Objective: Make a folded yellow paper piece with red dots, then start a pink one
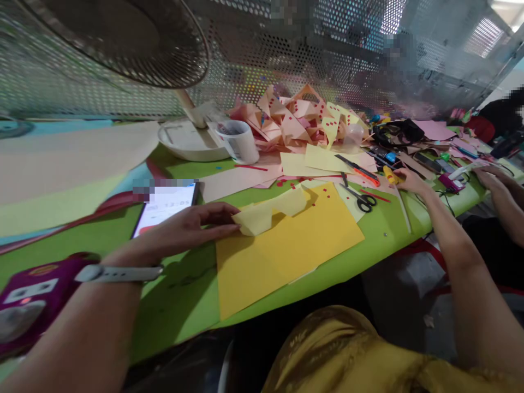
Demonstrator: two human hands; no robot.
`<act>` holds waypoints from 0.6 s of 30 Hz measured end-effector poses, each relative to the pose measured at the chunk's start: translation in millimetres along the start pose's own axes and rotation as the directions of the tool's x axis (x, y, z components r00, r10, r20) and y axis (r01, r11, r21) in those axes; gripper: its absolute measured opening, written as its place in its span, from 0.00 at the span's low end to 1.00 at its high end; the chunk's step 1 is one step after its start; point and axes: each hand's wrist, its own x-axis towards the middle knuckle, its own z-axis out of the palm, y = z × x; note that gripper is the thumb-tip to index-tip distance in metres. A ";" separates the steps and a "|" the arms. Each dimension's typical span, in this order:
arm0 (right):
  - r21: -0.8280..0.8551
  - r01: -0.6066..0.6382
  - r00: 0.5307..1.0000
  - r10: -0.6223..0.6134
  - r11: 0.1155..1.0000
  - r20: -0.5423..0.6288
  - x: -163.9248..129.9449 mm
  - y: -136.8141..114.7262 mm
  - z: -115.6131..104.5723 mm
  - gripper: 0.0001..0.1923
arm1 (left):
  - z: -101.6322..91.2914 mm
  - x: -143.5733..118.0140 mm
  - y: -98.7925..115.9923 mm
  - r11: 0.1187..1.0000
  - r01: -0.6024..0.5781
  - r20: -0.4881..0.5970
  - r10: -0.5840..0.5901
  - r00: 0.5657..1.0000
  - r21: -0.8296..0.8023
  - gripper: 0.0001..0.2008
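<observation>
My left hand (213, 221) pinches the left end of a pale yellow cut paper piece (257, 215), which is bent and stands partly raised. Under it lies a bright yellow sheet (286, 256) with a few small red bits on its far edge. Out to the right, my right hand (411, 181) has its fingers closed on a small yellow glue gun (392, 175); a whitish stick (403, 210) extends from it toward the table's front edge. Black-handled scissors (362, 201) and an orange-and-black utility knife (360, 170) lie between my hands.
A phone (167, 207) lies beside my left wrist, near a purple device (28, 305). Behind stand a fan (180, 142), a white mug (239, 143) and a heap of folded pink paper (286, 117). At right, another person's hand (491, 177) rests over the green table (176, 316).
</observation>
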 end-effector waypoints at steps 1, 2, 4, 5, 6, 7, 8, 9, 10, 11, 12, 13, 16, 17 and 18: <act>-0.005 0.002 1.000 -0.002 1.000 0.029 -0.8 -0.5 -4.2 0.32 | -0.1 0.2 -0.7 1.000 -0.001 -0.002 0.001 1.000 -0.001 0.28; -0.014 0.005 0.999 -0.004 1.000 0.053 -2.1 -1.5 -9.0 0.31 | -0.2 0.2 -1.2 1.000 -0.002 0.000 0.002 1.000 -0.006 0.28; -0.038 0.010 0.998 -0.007 0.999 0.066 -5.6 -7.3 -18.9 0.30 | -0.1 0.0 -1.6 1.000 -0.005 0.011 0.005 1.000 -0.018 0.28; -0.048 0.009 0.999 -0.007 0.999 0.045 -7.4 -13.2 -22.6 0.28 | 0.0 -0.3 -1.5 1.000 -0.005 0.015 0.005 1.000 -0.025 0.28; -0.053 0.005 1.000 -0.005 0.999 0.005 -8.9 -21.8 -24.4 0.26 | 0.1 -0.5 -1.4 1.000 -0.005 0.015 0.006 1.000 -0.030 0.28; -0.051 0.003 0.999 -0.006 0.999 -0.051 -10.0 -33.3 -23.9 0.22 | 0.2 -0.7 -1.2 0.999 -0.007 0.011 0.007 1.000 -0.032 0.28; -0.049 0.006 0.994 -0.012 0.999 -0.112 -10.5 -47.7 -20.7 0.17 | 0.3 -0.9 -1.1 0.999 -0.009 0.011 0.009 1.000 -0.031 0.28; -0.044 -0.002 0.985 -0.005 0.999 -0.174 -10.3 -64.4 -14.7 0.13 | 0.3 -1.0 -1.1 1.000 -0.012 0.012 0.012 1.000 -0.029 0.28; -0.047 0.012 0.978 -0.022 0.999 -0.208 -9.5 -82.7 -6.3 0.12 | 0.3 -1.1 -1.2 0.999 -0.017 0.016 0.017 1.000 -0.030 0.29; -0.073 0.047 0.979 -0.061 0.996 -0.195 -8.0 -101.7 4.0 0.12 | 0.4 -1.2 -1.3 0.999 -0.023 0.021 0.023 0.999 -0.033 0.29; -0.098 0.087 0.983 -0.101 0.991 -0.154 -5.7 -120.1 15.4 0.12 | 0.5 -1.2 -1.4 0.999 -0.028 0.026 0.029 0.999 -0.039 0.29; -0.107 0.102 0.987 -0.114 0.989 -0.113 -2.8 -137.0 27.1 0.13 | 0.7 -1.3 -1.5 0.998 -0.035 0.026 0.036 0.999 -0.047 0.29; -0.119 0.057 0.997 -0.061 0.991 -0.036 8.3 -172.3 57.7 0.16 | 1.2 -1.8 -0.2 0.996 -0.067 0.017 0.068 0.998 -0.053 0.26; -0.128 0.051 0.998 -0.053 0.990 -0.014 12.3 -178.4 64.9 0.16 | 1.3 -2.1 0.7 0.996 -0.080 0.019 0.081 0.997 -0.049 0.25; -0.140 0.050 0.999 -0.050 0.989 0.000 16.0 -181.9 70.1 0.14 | 1.2 -2.6 1.8 0.994 -0.095 0.026 0.096 0.995 -0.047 0.24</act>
